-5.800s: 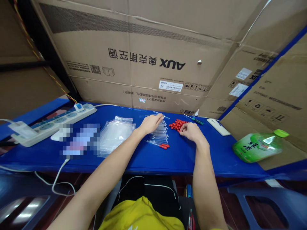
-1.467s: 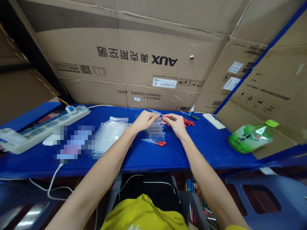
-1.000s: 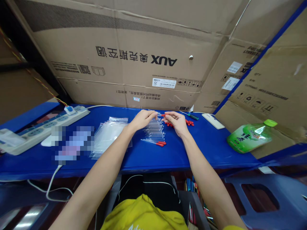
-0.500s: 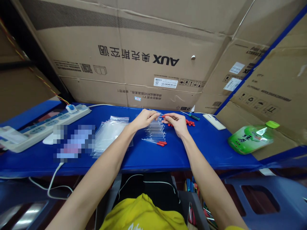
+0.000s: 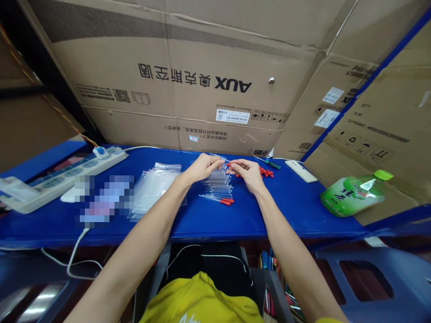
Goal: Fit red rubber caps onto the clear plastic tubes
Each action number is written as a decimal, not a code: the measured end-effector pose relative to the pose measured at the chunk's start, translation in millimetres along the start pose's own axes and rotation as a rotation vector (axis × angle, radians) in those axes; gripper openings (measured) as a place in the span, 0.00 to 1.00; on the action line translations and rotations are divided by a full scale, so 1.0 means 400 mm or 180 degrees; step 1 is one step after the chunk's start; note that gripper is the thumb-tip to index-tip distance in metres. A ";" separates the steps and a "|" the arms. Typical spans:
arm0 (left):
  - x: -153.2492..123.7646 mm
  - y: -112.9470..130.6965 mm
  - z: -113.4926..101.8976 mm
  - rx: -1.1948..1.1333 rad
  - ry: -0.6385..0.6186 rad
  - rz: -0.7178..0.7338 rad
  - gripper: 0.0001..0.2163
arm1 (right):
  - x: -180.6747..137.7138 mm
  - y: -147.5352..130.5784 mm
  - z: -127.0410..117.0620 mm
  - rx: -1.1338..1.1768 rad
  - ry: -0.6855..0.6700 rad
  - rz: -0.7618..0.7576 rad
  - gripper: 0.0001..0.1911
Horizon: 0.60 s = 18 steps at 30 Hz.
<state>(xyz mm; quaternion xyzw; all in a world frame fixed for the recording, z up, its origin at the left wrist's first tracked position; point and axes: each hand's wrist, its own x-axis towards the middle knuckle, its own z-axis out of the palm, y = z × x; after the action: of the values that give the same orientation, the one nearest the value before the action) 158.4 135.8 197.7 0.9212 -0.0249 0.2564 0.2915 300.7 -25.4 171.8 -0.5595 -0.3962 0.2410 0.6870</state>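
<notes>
Right hand (image 5: 248, 173) has neared left hand (image 5: 201, 168); fingers (image 5: 238, 168) hold red bulb (image 5: 229, 164).

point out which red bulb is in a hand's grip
The red bulb pinched by the right hand, facing the left hand; the other red bulbs in view lie on the blue table.

Red bulbs (image 5: 267, 172): some are hidden behind the right grip (image 5: 245, 171).
Plastic bags (image 5: 153, 190): partly hidden under the forearm (image 5: 148, 235) of the left grip (image 5: 202, 167).
Thin tube (image 5: 224, 159), between both grips: its contact with the bulb is too small to tell.
Flat device (image 5: 108, 197), left of left grip: blurred into squares.
</notes>
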 end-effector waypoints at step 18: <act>0.002 -0.026 0.003 -0.0275 0.0122 0.0181 0.17 | -0.001 0.006 0.002 0.0070 0.0091 -0.0048 0.25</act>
<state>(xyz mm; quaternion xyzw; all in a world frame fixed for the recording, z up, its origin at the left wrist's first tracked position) 161.5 144.1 191.7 0.9016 -0.0566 0.2809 0.3240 300.1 -24.4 169.4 -0.5523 -0.3879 0.2321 0.7005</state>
